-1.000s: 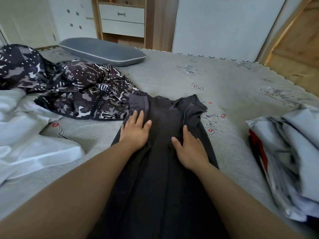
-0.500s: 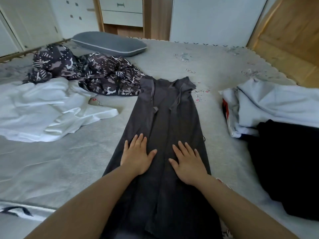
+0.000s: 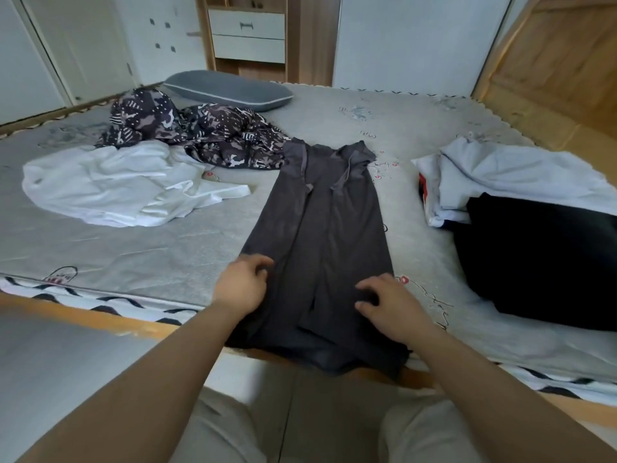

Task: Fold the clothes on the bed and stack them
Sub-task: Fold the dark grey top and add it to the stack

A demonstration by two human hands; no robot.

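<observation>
While both forearms run off the bottom edge, the left hand [image 3: 241,285] and right hand [image 3: 389,304] sit in full view, each with fingers curled onto the dark grey long thin-fabric garment [image 3: 320,235]; fingertips are tucked under, so whether they pinch cloth or just press it — cannot tell for certain, looks like a pinch at each side edge. Garment hem hangs over the wooden bed edge [image 3: 100,320], its lowest part blurred. It lies lengthwise mid-bed on the grey printed bed cover [image 3: 417,135], sides folded inward to a narrow strip, two loose ties near the top end, a few soft creases. Black folded cloth [image 3: 541,262] at right is cut by the frame edge and overlaps a pale blue-white pile of clothes [image 3: 507,175]; a red patch shows at that pile's left side, item unclear. Left: crumpled white garment [image 3: 113,185], touching a camouflage-pattern jacket [image 3: 200,132]. Grey pillow [image 3: 230,90] behind.
</observation>
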